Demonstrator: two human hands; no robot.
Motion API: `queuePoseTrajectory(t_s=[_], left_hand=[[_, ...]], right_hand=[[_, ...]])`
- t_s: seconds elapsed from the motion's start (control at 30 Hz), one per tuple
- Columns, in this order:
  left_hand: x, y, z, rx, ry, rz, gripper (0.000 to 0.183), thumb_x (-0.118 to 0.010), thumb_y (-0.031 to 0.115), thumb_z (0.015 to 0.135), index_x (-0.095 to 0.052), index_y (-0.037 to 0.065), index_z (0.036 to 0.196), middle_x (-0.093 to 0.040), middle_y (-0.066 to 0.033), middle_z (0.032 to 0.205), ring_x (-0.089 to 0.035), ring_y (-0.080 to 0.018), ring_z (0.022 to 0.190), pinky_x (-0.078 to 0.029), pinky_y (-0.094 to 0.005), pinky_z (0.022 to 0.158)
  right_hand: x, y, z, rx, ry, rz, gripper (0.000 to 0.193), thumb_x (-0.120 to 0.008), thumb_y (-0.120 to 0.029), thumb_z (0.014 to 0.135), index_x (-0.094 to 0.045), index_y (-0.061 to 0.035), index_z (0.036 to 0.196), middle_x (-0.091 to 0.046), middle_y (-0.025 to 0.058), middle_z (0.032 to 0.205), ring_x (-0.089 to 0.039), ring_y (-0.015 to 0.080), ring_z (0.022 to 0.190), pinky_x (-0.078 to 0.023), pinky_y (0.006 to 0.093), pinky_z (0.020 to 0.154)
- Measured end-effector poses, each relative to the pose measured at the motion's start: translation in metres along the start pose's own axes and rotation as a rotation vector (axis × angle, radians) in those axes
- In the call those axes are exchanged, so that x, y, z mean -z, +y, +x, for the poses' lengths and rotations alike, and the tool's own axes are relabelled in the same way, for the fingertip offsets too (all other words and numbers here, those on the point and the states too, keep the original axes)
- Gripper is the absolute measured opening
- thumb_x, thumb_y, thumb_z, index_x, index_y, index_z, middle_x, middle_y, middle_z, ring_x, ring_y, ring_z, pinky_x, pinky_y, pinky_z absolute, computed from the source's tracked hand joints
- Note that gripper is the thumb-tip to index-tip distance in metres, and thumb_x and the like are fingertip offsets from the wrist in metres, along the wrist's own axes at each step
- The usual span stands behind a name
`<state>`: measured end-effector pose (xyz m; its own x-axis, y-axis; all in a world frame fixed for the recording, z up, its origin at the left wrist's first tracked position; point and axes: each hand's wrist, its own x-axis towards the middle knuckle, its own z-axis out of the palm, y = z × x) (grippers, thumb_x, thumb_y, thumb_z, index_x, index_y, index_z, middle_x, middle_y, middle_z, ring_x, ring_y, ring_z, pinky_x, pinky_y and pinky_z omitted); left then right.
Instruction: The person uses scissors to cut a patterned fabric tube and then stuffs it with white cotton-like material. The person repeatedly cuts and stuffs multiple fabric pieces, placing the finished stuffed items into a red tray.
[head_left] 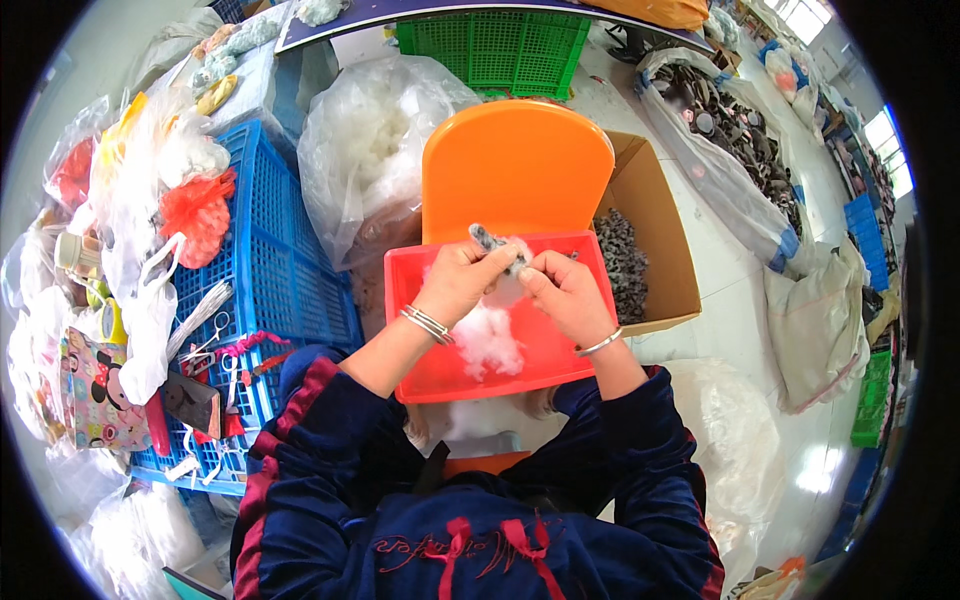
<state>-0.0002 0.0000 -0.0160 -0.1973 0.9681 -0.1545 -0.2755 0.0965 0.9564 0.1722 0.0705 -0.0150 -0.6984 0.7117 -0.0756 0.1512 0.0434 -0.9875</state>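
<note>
Both hands meet over the far part of a red plastic tray (425, 365). My left hand (456, 288) is closed round a small grey plush piece (484, 237), whose narrow end sticks out beyond the fingers. The fingers of my right hand (572, 297) pinch the other end of this piece, where a bit of white fluff shows. A loose clump of white stuffing (487, 345) lies in the tray under my hands. A small dark scrap sits near the tray's far right edge.
An orange chair (518, 170) stands behind the tray. To its right, a cardboard box (665, 235) holds many grey plush pieces (622, 262). A clear bag of stuffing (375, 150) is at the left, beside a blue crate (285, 270) with scissors (228, 375) hanging on its side.
</note>
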Motion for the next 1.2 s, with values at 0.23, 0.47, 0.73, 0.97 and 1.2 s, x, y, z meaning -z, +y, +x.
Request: queuePoseTrajectory(t_s=[0.23, 0.47, 0.73, 0.97, 1.2], left_hand=[[0.017, 0.004, 0.013, 0.004, -0.011, -0.006, 0.032, -0.048, 0.029, 0.099, -0.062, 0.004, 0.084, -0.060, -0.0003, 0.085, -0.052, -0.0082, 0.076, -0.042, -0.0234, 0.072], [-0.003, -0.005, 0.008, 0.013, -0.450, 0.205, 0.038, -0.045, 0.032, 0.100, -0.061, 0.002, 0.083, -0.062, -0.0017, 0.083, -0.055, -0.0102, 0.083, -0.045, -0.0278, 0.081], [-0.010, -0.005, 0.005, 0.129, -0.518, 0.121, 0.033, -0.041, 0.029, 0.102, -0.055, 0.004, 0.087, -0.053, -0.0036, 0.072, -0.054, -0.0139, 0.069, -0.046, -0.0293, 0.071], [-0.007, -0.009, -0.003, 0.034, -0.548, 0.447, 0.033, -0.040, 0.029, 0.101, -0.053, 0.003, 0.086, -0.055, -0.0040, 0.076, -0.054, -0.0145, 0.071, -0.047, -0.0306, 0.071], [-0.003, -0.009, 0.001, 0.128, -0.509, 0.569, 0.030, -0.044, 0.030, 0.100, -0.053, 0.005, 0.086, -0.050, 0.0006, 0.071, -0.048, -0.0086, 0.066, -0.044, -0.0269, 0.063]], right_hand=[[0.060, -0.028, -0.003, -0.181, -0.084, 0.005, 0.020, -0.065, -0.021, 0.090, -0.058, -0.0038, 0.081, -0.050, -0.0040, 0.062, -0.044, 0.0035, 0.053, -0.035, 0.0217, 0.046], [0.019, -0.049, 0.004, -0.073, -0.115, 0.353, 0.012, -0.059, -0.009, 0.092, -0.061, 0.0018, 0.098, -0.062, 0.0042, 0.075, -0.060, 0.0110, 0.066, -0.052, 0.0265, 0.062], [0.015, -0.015, 0.012, 0.056, -0.010, 0.220, 0.012, -0.063, -0.012, 0.091, -0.063, -0.0007, 0.088, -0.059, -0.0003, 0.072, -0.053, 0.0063, 0.062, -0.044, 0.0224, 0.058], [0.054, -0.020, 0.010, 0.069, 0.318, 0.216, 0.012, -0.062, -0.013, 0.092, -0.060, -0.0038, 0.085, -0.044, -0.0075, 0.063, -0.034, 0.0006, 0.051, -0.027, 0.0171, 0.046], [0.063, -0.017, 0.009, 0.099, 0.343, 0.286, 0.013, -0.062, -0.013, 0.092, -0.059, -0.0029, 0.085, -0.046, -0.0069, 0.065, -0.035, 0.0006, 0.051, -0.026, 0.0166, 0.045]])
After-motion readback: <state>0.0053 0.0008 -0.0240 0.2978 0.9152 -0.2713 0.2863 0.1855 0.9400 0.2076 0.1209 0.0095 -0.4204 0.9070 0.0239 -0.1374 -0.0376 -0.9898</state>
